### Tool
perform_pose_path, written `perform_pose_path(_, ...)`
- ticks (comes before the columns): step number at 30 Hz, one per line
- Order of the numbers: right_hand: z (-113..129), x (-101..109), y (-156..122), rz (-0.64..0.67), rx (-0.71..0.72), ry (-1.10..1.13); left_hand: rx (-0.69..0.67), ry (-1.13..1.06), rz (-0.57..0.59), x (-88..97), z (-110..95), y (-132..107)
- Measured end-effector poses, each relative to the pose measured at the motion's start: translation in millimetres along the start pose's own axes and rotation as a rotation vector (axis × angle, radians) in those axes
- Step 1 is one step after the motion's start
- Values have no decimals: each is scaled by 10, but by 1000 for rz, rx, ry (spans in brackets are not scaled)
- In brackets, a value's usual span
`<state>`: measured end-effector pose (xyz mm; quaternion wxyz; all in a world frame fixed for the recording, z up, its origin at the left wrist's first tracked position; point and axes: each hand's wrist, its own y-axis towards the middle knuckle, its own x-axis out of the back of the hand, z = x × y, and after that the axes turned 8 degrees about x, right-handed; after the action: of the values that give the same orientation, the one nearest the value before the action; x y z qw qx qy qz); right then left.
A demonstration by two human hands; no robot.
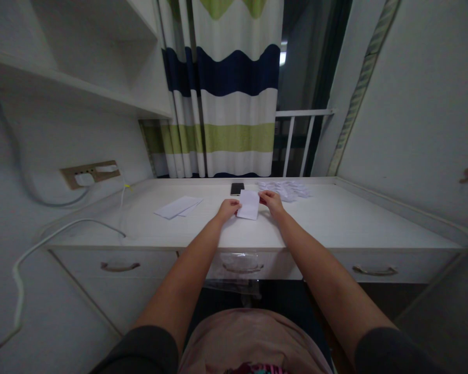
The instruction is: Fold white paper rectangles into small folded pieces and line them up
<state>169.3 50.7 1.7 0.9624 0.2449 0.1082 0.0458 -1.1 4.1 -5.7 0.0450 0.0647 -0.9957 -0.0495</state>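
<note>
A small white sheet of paper (248, 205) is held up just above the desk, between my two hands. My left hand (229, 209) pinches its left edge, low down. At the upper right edge, my right hand (271, 200) grips it with thumb and fingers. Whether the sheet is folded I cannot tell. Behind it lies a dark, flat, phone-like rectangle (237, 188), its lower part near the paper. Flat white sheets (178, 206) lie overlapping to the left of my hands. Beyond my right hand is a loose pile of folded white papers (286, 190).
The white desk (335, 223) has drawers along its front, with handles (374, 270). A white cable (78, 223) runs over the left edge onto the desktop. A socket strip with plugs (85, 179) is on the left wall. A shelf (81, 93) overhangs the left; a striped curtain (237, 109) hangs behind.
</note>
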Motion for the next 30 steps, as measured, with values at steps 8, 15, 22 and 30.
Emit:
perform_pose_path(8,78,-28,-41,-15,-119,81,-6,-81,-20,14,10,38)
perform_pose_path(15,87,-60,-115,150,-258,28,33,-180,-97,29,-23,38)
perform_pose_path(22,92,-56,-93,158,-173,19,51,-187,-61,25,-53,-10)
perform_pose_path(30,172,-50,-139,221,-183,4,45,-194,73,7,-149,-141)
